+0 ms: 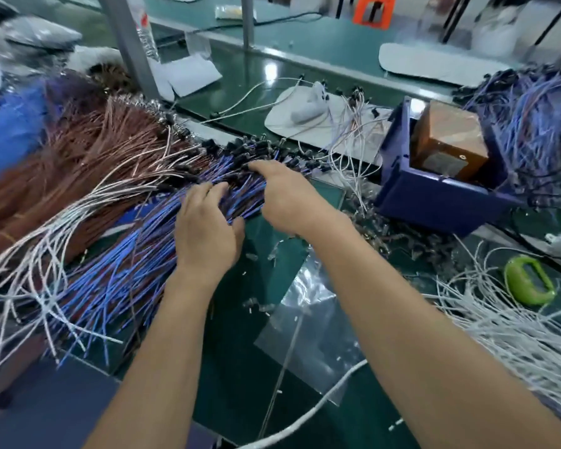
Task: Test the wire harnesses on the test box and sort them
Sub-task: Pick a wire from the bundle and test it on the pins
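On the green desk (pixel 234 367) a broad fan of blue-and-brown wire harnesses (pixel 136 264) lies left of the blue test box (pixel 434 196), both hands at its connector end. The left hand (pixel 208 231) rests on the strands, fingers (pixel 204 191) loosely spread and gripping nothing; the right hand (pixel 282 196) curls its fingers among the black connectors (pixel 259 145), though whether they pinch one cannot be told. The strands lie crossed and packed, so pulling one would likely drag neighbours along and muddle the sorting.

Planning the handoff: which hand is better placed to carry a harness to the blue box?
Probably the right hand: its fingertips are at the black connector ends of the blue wire harnesses, and the blue box sits on its side. The left hand lies farther along the wires.
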